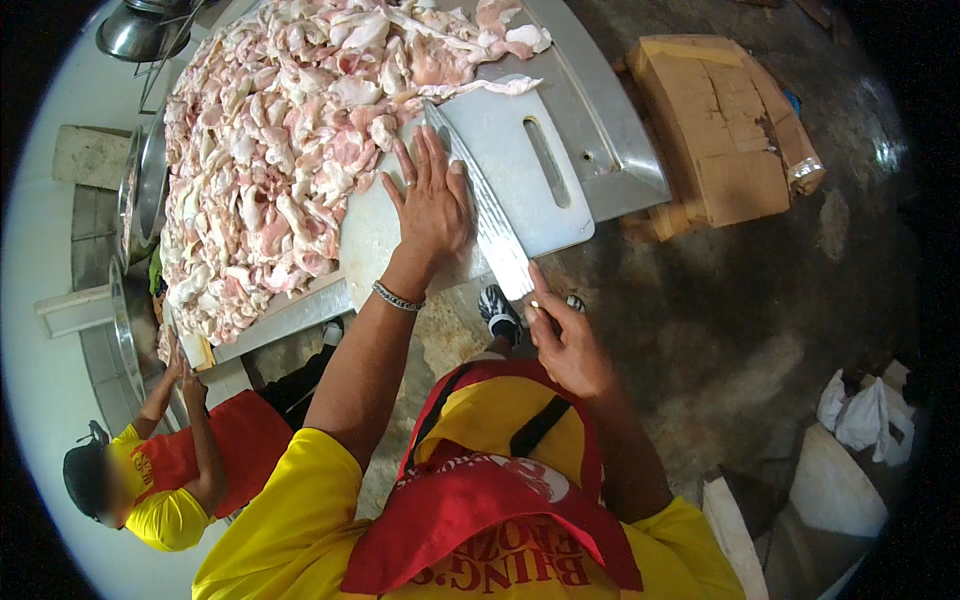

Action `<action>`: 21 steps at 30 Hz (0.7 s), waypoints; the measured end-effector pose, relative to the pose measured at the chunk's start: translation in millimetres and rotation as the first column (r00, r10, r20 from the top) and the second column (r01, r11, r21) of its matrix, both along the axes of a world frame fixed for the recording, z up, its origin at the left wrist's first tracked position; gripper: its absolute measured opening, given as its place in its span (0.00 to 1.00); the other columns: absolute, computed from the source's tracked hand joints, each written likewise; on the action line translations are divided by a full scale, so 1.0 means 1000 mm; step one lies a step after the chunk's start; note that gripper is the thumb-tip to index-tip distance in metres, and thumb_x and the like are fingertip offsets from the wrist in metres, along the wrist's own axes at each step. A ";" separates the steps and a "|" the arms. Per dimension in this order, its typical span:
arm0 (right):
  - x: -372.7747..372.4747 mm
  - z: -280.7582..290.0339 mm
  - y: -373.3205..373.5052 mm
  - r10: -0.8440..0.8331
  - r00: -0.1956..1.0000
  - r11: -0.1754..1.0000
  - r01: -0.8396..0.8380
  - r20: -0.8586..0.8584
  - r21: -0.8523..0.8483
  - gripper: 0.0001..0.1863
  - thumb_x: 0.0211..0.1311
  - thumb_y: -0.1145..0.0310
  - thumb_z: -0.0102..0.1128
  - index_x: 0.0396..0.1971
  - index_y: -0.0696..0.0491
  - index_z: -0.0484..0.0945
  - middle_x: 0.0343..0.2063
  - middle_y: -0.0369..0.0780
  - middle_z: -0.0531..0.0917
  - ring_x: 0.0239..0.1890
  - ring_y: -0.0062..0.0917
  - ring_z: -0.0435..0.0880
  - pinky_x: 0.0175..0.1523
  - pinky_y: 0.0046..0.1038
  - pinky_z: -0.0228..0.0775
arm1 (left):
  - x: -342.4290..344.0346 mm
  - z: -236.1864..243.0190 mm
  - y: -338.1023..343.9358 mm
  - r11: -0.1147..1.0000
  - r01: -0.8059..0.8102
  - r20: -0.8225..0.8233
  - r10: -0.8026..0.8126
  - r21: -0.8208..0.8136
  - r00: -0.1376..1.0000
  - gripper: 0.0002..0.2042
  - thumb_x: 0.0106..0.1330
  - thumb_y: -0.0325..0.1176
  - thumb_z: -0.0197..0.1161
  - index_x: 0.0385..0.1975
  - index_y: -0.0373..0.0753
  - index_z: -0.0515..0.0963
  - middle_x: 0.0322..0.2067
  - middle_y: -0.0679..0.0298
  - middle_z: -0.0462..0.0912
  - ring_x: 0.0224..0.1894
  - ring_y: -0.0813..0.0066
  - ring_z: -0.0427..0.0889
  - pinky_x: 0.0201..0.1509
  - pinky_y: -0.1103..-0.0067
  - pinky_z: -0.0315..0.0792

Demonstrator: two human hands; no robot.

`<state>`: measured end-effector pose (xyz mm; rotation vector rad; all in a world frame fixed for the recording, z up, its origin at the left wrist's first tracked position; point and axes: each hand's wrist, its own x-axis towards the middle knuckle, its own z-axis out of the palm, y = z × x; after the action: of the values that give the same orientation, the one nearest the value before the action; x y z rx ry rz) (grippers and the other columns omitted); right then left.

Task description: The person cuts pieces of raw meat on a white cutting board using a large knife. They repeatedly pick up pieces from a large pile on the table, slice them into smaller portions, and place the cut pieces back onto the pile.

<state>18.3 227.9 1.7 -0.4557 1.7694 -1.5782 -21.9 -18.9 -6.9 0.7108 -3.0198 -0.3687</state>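
Observation:
My left hand (435,195) lies flat on a white cutting board (562,210), fingers spread, a chain bracelet round the wrist. Whether anything is under the palm is hidden. My right hand (570,345) grips a large knife (490,215) by its handle. Its long, broad blade slants across the board just right of my left hand, tip pointing away from me. A large heap of raw, pale pink chicken pieces (280,150) covers the table left of and beyond the board. One strip of meat (500,87) touches the board's far edge.
The metal table (625,160) ends in a rounded corner at the right. A worn cardboard box (715,135) sits beyond it. A co-worker (215,445) stands at the left, hands at the table's near left corner. Metal bowls (140,35) are far left; a white plastic bag (868,420) lies right.

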 end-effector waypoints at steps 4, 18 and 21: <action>0.014 0.005 0.023 0.017 0.999 1.000 -0.016 0.047 -0.016 0.27 0.75 0.71 0.47 0.72 0.50 0.58 0.27 0.32 0.71 0.25 0.13 0.64 0.30 0.19 0.63 | 0.000 -0.003 -0.003 1.000 0.004 -0.023 -0.004 0.003 1.000 0.32 0.77 0.48 0.28 0.74 0.37 0.38 0.75 0.52 0.38 0.76 0.46 0.29 0.73 0.45 0.24; 0.014 0.002 0.013 -0.003 1.000 0.999 0.003 0.005 -0.041 0.28 0.74 0.71 0.49 0.72 0.50 0.58 0.25 0.31 0.70 0.25 0.13 0.64 0.29 0.19 0.62 | 0.002 -0.012 -0.007 0.998 0.010 -0.120 -0.017 -0.064 0.993 0.30 0.77 0.47 0.31 0.75 0.44 0.41 0.75 0.51 0.35 0.76 0.44 0.27 0.70 0.41 0.22; 0.012 0.001 0.014 -0.005 0.999 0.999 0.007 0.051 -0.053 0.28 0.74 0.71 0.49 0.72 0.50 0.58 0.24 0.31 0.69 0.24 0.13 0.63 0.29 0.19 0.61 | 0.003 -0.013 -0.008 0.997 0.012 -0.124 -0.021 -0.074 0.992 0.30 0.77 0.48 0.31 0.75 0.45 0.41 0.76 0.51 0.34 0.76 0.44 0.25 0.70 0.41 0.21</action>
<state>30.8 242.1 2.2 -0.4320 1.6959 -1.6299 -19.1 -27.1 -19.9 0.6336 -2.9058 -0.2896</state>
